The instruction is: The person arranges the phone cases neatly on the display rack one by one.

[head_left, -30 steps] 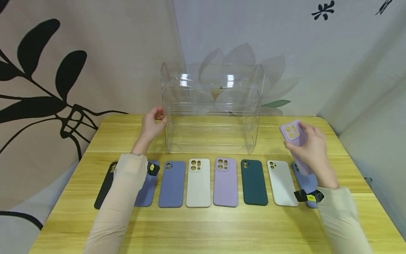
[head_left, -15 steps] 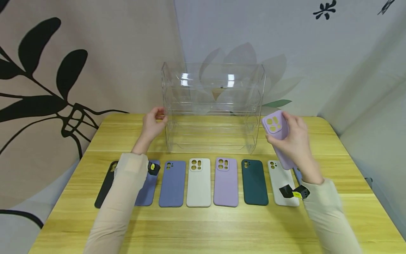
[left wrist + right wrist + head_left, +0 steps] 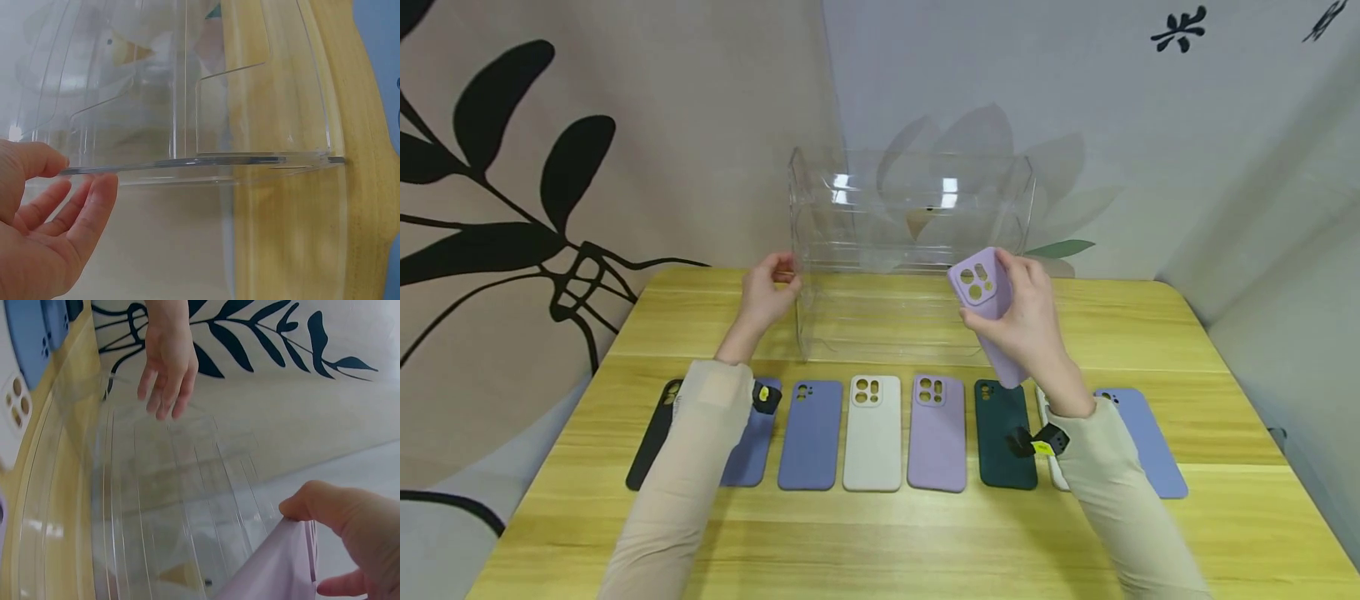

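Holding one side of a clear acrylic tiered rack (image 3: 865,244), a person's left hand (image 3: 766,292) pinches the rack's left edge, thumb on one face of the panel and fingers on the other, as the left wrist view shows. The right hand (image 3: 1030,321) grips a pale lilac phone case with camera cutouts (image 3: 996,308) between thumb and fingers, holding it tilted, cutout end up, in front of the rack's right part; whether case and rack touch cannot be told. The rack stands on a yellow wood-grain table (image 3: 880,542). In front of the rack, eight more cases lie in a row. Beyond its left side come a black case (image 3: 653,442) and a slate-blue case (image 3: 751,450), each partly covered by the left cream sleeve (image 3: 662,492). Before the rack's front lie a second slate-blue case (image 3: 810,437), a white case with a large camera cutout (image 3: 872,442), a flat lilac case (image 3: 937,442) and a dark green case (image 3: 1000,417). Towards and past its right side are another white case (image 3: 1058,477), mostly hidden by the right cream sleeve (image 3: 1127,500), and a periwinkle-blue case (image 3: 1150,446). Behind the rack hangs pale fabric with black leaves (image 3: 700,167).
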Demonstrator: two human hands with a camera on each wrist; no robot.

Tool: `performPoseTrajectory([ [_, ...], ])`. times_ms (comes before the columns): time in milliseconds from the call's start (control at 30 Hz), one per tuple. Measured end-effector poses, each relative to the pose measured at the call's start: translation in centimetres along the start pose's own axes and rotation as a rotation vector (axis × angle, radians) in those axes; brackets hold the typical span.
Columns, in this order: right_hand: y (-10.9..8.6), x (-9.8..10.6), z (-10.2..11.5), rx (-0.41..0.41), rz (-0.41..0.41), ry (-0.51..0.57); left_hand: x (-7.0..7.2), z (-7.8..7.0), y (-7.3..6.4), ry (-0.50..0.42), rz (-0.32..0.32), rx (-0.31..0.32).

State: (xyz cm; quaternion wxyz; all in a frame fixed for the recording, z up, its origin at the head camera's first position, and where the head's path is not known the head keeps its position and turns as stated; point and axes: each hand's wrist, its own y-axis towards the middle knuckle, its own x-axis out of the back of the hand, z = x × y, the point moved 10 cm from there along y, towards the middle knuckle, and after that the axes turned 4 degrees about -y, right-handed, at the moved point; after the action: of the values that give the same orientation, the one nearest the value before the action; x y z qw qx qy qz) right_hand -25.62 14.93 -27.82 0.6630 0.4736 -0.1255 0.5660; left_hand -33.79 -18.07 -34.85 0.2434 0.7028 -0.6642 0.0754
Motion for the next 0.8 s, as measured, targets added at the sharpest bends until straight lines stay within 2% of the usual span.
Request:
performPoseTrajectory([
  [267,1.5,-2.5,2.6,-0.006,0.052,0.056,0.0,-0.1,-0.1,-0.002,0.008,0.000],
  [500,3.1,-4.4,4.5,-0.017,0.062,0.077,0.1,-0.2,-0.1,-0.013,0.006,0.007],
  [800,6.1,-6.0,7.7,0.012,0.004,0.129,0.0,-0.2,0.1,-0.027,0.001,-0.009],
])
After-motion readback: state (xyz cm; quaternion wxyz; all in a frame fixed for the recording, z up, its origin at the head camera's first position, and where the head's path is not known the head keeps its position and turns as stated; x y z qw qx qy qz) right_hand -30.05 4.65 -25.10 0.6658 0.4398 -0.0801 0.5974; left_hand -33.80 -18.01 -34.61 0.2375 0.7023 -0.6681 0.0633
